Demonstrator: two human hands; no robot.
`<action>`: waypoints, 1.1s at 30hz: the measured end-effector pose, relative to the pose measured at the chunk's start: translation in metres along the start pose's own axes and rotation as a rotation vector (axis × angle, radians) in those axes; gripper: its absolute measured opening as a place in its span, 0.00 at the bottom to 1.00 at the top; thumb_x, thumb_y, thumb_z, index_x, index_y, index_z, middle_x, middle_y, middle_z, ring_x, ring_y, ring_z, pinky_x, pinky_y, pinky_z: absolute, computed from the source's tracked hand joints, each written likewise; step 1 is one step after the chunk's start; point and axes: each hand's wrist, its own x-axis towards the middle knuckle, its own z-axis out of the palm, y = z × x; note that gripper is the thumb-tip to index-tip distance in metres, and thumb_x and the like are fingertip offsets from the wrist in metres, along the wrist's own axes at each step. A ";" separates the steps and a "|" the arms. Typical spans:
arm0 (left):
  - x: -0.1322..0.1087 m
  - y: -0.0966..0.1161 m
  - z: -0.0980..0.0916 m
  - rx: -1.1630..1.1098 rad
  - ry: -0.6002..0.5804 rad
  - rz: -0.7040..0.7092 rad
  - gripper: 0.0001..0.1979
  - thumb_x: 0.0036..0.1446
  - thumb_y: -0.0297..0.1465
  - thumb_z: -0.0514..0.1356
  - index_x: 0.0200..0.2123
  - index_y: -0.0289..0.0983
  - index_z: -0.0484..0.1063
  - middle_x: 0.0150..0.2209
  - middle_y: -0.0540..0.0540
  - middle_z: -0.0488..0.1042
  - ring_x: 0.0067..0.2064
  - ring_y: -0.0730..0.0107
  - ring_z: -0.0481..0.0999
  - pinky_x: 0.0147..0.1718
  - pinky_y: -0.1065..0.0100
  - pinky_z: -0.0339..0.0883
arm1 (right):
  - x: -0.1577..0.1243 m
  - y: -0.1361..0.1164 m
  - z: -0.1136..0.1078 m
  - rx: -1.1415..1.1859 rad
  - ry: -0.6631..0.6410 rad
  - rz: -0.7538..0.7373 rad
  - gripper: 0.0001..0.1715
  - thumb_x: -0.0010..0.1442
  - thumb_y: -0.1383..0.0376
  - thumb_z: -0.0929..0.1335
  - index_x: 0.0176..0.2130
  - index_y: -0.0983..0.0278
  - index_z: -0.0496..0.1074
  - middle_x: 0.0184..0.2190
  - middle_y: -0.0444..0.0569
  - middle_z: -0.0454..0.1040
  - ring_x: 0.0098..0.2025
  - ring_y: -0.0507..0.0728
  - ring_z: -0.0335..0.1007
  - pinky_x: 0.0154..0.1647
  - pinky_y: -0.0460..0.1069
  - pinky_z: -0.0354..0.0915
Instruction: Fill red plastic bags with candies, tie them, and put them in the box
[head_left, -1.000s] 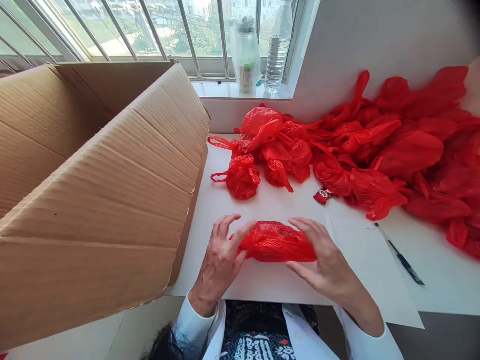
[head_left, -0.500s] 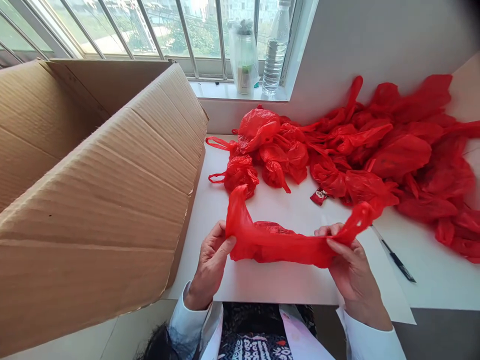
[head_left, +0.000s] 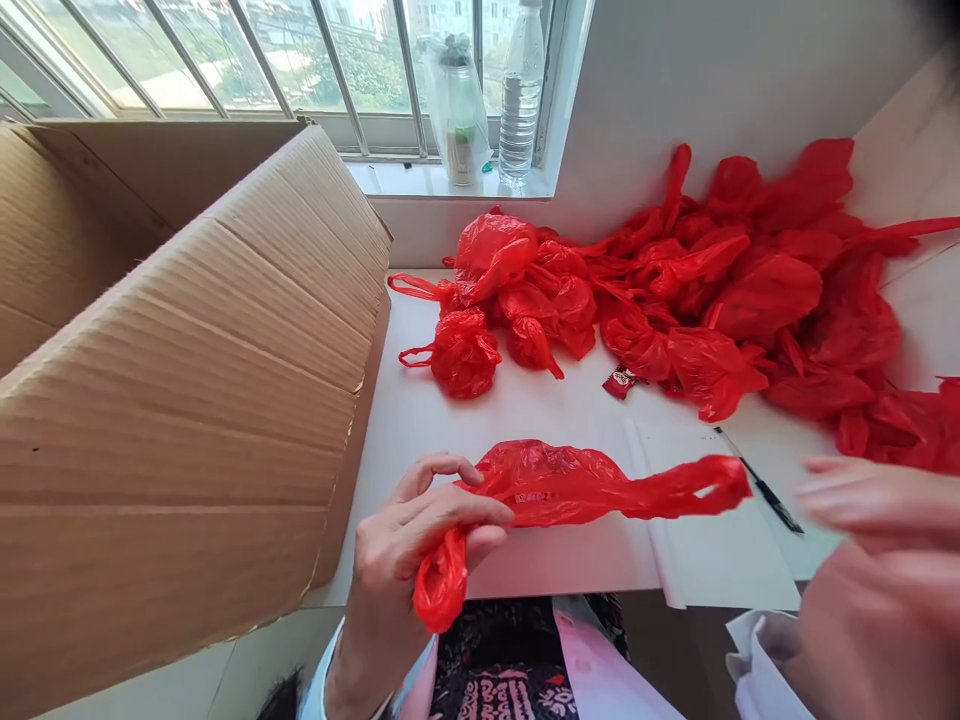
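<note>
Near the table's front edge, my left hand (head_left: 420, 550) is closed around one end of a red plastic bag (head_left: 555, 490). A loop of the bag hangs below my fingers, and the rest stretches right to a handle end that lies free. My right hand (head_left: 885, 540), blurred by motion, is raised at the right edge, apart from the bag; how its fingers stand is smeared. Behind, a large heap of crumpled red bags (head_left: 765, 300) runs along the wall, with a knotted red bag (head_left: 465, 352) at its left front.
A large open cardboard box (head_left: 225, 360) fills the left side. On the white table (head_left: 420, 430) lie a black pen (head_left: 776, 505), white paper (head_left: 720, 540) and a small dark red packet (head_left: 619, 381). A plastic bottle (head_left: 519, 110) and a wrapped jar (head_left: 461, 130) stand on the windowsill.
My right hand has let go of the bag and moved right. My left hand has turned over with its end of the bag. The view has shifted slightly right.
</note>
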 end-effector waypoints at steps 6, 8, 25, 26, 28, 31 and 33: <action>-0.006 0.009 -0.006 0.015 -0.184 -0.038 0.18 0.68 0.41 0.47 0.37 0.41 0.73 0.30 0.51 0.75 0.45 0.65 0.71 0.56 0.57 0.56 | 0.023 0.002 0.049 -0.246 -0.363 -0.297 0.10 0.60 0.67 0.66 0.28 0.56 0.71 0.28 0.44 0.75 0.40 0.57 0.71 0.53 0.61 0.62; -0.012 0.008 -0.010 0.028 -0.177 -0.075 0.20 0.68 0.41 0.44 0.35 0.42 0.73 0.29 0.51 0.75 0.45 0.65 0.70 0.56 0.57 0.55 | 0.033 0.009 0.053 -0.378 -0.514 -0.397 0.08 0.56 0.71 0.68 0.30 0.56 0.72 0.33 0.45 0.77 0.43 0.59 0.70 0.59 0.65 0.56; 0.013 0.048 0.052 0.644 -0.388 0.353 0.09 0.58 0.20 0.53 0.32 0.34 0.73 0.31 0.46 0.74 0.38 0.63 0.75 0.42 0.62 0.73 | 0.037 0.017 0.043 -0.990 -0.382 -0.690 0.30 0.55 0.55 0.68 0.54 0.67 0.69 0.63 0.60 0.61 0.71 0.66 0.20 0.66 0.72 0.21; 0.009 0.037 0.060 0.670 -0.515 0.204 0.11 0.56 0.18 0.52 0.33 0.33 0.72 0.31 0.45 0.75 0.36 0.62 0.76 0.37 0.61 0.74 | 0.037 0.023 0.040 -1.015 -0.378 -0.672 0.33 0.53 0.52 0.69 0.53 0.67 0.70 0.63 0.61 0.60 0.71 0.66 0.20 0.66 0.72 0.21; -0.009 0.009 0.065 0.648 -0.455 -0.087 0.17 0.55 0.15 0.48 0.40 0.31 0.72 0.40 0.37 0.76 0.45 0.53 0.76 0.39 0.55 0.74 | 0.040 0.037 0.035 -1.047 -0.388 -0.613 0.37 0.48 0.45 0.71 0.49 0.68 0.73 0.61 0.63 0.63 0.71 0.66 0.24 0.66 0.72 0.20; -0.048 -0.028 0.049 0.426 -0.358 -0.231 0.18 0.63 0.25 0.45 0.46 0.38 0.73 0.45 0.39 0.77 0.48 0.57 0.76 0.43 0.58 0.73 | 0.044 0.055 0.027 -1.067 -0.457 -0.559 0.36 0.43 0.42 0.73 0.43 0.65 0.75 0.57 0.64 0.67 0.70 0.65 0.38 0.66 0.71 0.21; -0.066 -0.040 0.031 0.345 -0.322 -0.308 0.20 0.66 0.27 0.42 0.45 0.41 0.73 0.43 0.42 0.78 0.44 0.64 0.78 0.41 0.63 0.73 | 0.047 0.054 0.027 -1.057 -0.487 -0.552 0.29 0.45 0.47 0.74 0.39 0.64 0.75 0.56 0.63 0.69 0.68 0.66 0.44 0.66 0.71 0.22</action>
